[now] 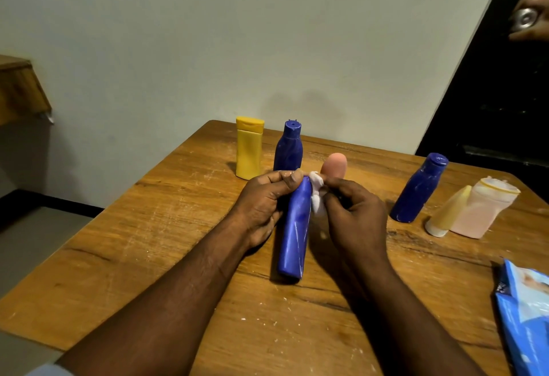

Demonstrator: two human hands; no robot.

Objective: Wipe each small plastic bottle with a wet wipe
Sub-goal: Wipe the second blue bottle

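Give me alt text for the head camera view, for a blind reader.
The left hand grips a tall blue bottle, base on the wooden table, while the right hand holds a wet wipe against its upper part. Other bottles stand behind.

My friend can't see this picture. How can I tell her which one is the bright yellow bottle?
Look at the wooden table, at its far corner near the wall. Two bottles stand there side by side; the yellow bottle is the left one. Its neighbour, the dark blue bottle, is round-shouldered, but this one is boxy with a flat cap.
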